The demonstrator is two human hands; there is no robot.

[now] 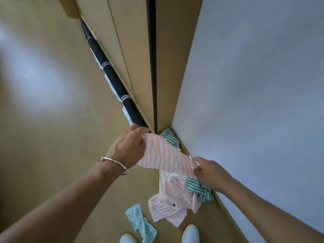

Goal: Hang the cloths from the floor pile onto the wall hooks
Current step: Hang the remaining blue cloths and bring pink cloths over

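A thin cloth [164, 155] with orange and white stripes is held stretched above the floor [52, 137]. The left hand [128, 146] curls its fingers [138, 130] round one corner, and the right hand [208, 171] pinches the opposite corner. Beneath, the pile [173, 206] of orange-striped and green-striped cloths lies crumpled against the wall [254, 102].

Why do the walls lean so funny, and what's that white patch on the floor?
Head view: the wide-angle lens bends things, so the wall and the wooden panels slant toward the corner. Head view: the pale patch on the floor is soft glare, probably window light. Head view: the orange-striped cloth looks slightly blurry.
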